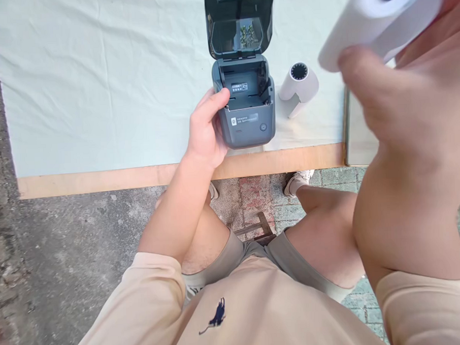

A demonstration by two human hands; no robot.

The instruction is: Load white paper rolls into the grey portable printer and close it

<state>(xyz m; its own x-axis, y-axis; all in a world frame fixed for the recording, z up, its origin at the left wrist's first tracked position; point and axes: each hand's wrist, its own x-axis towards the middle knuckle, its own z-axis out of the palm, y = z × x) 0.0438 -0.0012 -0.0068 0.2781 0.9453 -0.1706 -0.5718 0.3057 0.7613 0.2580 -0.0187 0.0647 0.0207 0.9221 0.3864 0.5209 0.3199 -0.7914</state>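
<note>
My left hand (208, 125) is closed around the left side of a dark grey label printer (249, 128), thumb on the rim of its bay. The printer's lid (240, 22) is swung up and back, and no roll lies in the bay. High at the right, close to the camera, my right hand (409, 88) grips a white paper roll (364, 29), its dark core hole facing up. Part of that hand is cut off by the frame edge. A second paper roll (298, 85) stands on the table right of the printer, its loose end hanging out toward me.
A pale cloth covers the table (101, 180), whose bare wooden front edge runs before my knees. At the right is a metal-edged panel (360, 131), partly behind my right arm. A wooden stool (263, 227) shows between my legs.
</note>
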